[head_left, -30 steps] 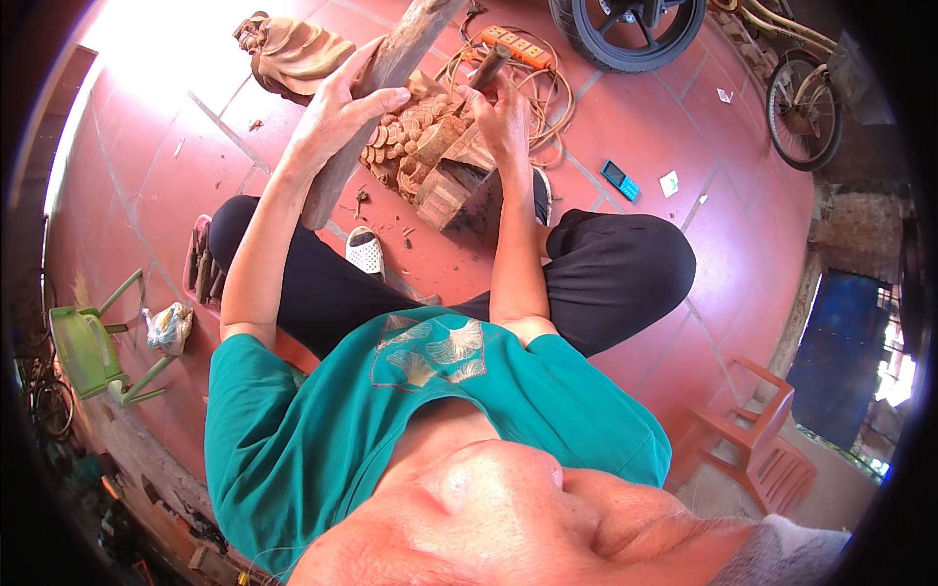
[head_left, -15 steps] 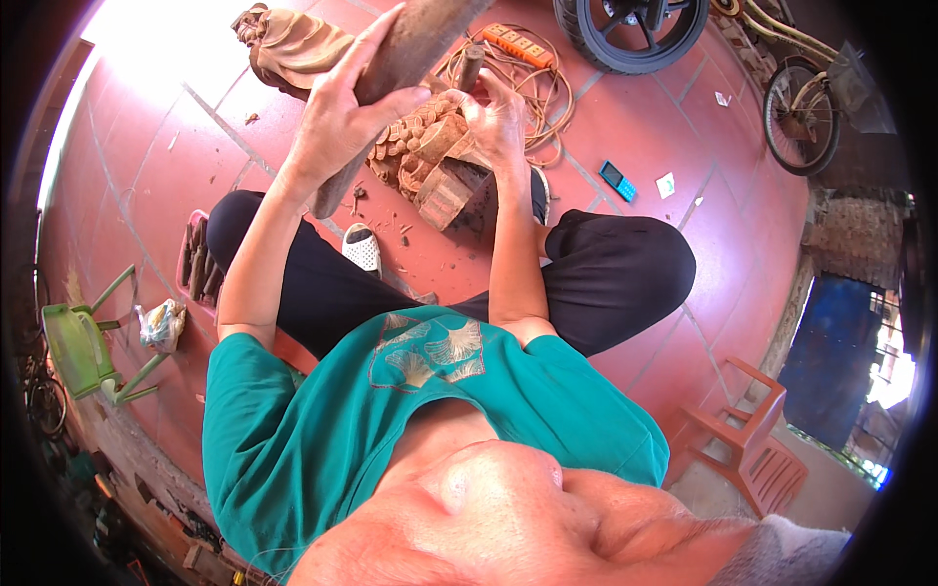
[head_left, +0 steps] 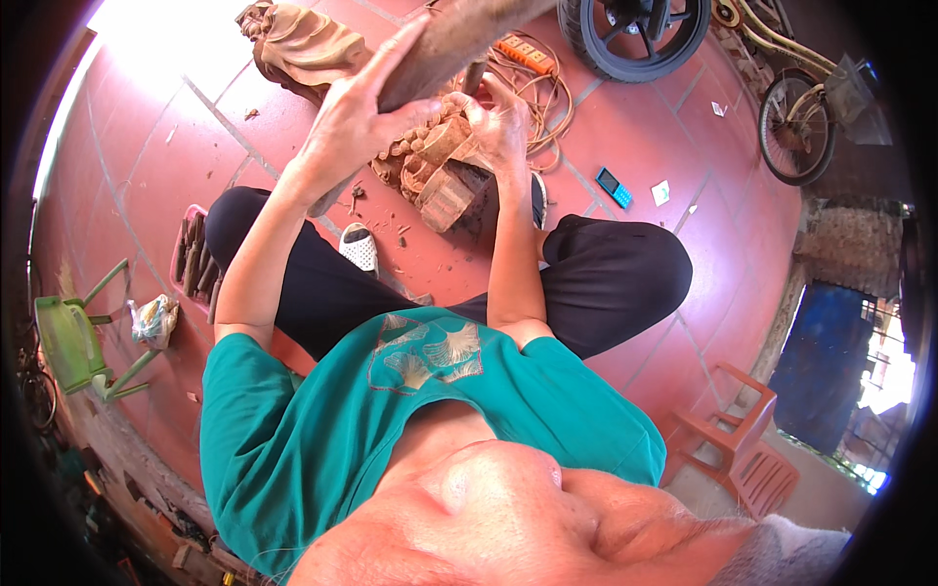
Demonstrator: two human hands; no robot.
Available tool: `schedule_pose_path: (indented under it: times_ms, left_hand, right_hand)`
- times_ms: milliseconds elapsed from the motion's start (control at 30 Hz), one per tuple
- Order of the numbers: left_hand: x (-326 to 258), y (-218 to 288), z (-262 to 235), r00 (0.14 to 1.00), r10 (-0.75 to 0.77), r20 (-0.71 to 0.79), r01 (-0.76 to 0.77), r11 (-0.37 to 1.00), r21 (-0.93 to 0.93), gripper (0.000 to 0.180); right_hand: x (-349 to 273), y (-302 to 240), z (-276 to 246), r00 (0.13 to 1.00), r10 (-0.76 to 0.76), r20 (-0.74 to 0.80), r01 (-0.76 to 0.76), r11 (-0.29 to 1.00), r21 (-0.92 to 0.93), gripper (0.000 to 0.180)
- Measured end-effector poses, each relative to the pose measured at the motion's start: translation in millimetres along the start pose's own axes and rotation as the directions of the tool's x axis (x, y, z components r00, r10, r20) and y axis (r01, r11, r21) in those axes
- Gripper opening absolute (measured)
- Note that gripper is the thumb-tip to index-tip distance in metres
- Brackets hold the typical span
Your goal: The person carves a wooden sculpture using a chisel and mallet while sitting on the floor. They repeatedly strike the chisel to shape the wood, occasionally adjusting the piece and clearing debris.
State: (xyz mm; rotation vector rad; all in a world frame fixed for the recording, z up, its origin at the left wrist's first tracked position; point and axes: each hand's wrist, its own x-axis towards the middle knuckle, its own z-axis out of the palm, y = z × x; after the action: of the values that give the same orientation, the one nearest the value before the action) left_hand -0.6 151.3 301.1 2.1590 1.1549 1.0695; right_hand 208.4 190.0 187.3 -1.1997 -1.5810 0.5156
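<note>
My left hand (head_left: 354,125) is closed around a thick, dark wooden club (head_left: 459,41), held slanting across the top of the view. My right hand (head_left: 498,129) has bent fingers around a short round wooden handle (head_left: 474,74) whose end sticks up; its lower part is hidden, so the tool's kind does not show. Below both hands is a carved brown wooden piece (head_left: 445,200) with rounded, bead-like relief and a blocky near end. The club covers part of this carving.
Another draped wooden carving (head_left: 303,44) lies at the far left. An orange power strip (head_left: 526,53) with coiled cord, a wheel (head_left: 635,39) and a blue phone (head_left: 614,188) are beyond my right hand. Dark sticks (head_left: 198,259) fill a pink basket (head_left: 179,256) by my left knee.
The club's far end has swung to the right, and my left hand has shifted slightly right and nearer. My right hand stays about where it was on the handle.
</note>
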Motion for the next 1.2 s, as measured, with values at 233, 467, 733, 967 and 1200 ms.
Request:
schedule_pose_path:
  times_ms: [233, 467, 733, 967, 1200]
  left_hand:
    - [-3.9, -24.7, 2.3, 0.979, -0.141, 0.148, 0.148, 0.988, -0.036, 0.085]
    - [-3.1, -35.8, 0.4, 0.999, -0.038, 0.010, 0.038, 0.999, 0.005, 0.084]
    - [-1.8, -25.9, 0.4, 0.999, -0.031, -0.032, 0.026, 0.991, -0.130, 0.082]
    - [-0.3, -26.0, -1.1, 0.999, -0.015, -0.041, 0.015, 1.000, -0.022, 0.083]
    - [-3.9, -26.6, -1.4, 0.991, -0.097, 0.088, 0.098, 0.995, -0.016, 0.081]
  right_hand:
    - [-0.4, 7.5, -1.4, 0.988, 0.152, -0.033, -0.146, 0.978, 0.151, 0.017]
    - [1.2, -1.2, -2.4, 0.988, 0.153, -0.037, -0.144, 0.974, 0.174, 0.016]
    - [1.1, -3.9, 1.3, 0.995, 0.095, 0.010, -0.096, 0.995, 0.012, 0.021]
    - [1.0, -5.4, 7.6, 0.998, 0.047, 0.029, -0.047, 0.999, -0.004, 0.023]
    - [0.2, -3.5, 4.8, 0.996, 0.061, 0.061, -0.058, 0.997, -0.059, 0.023]
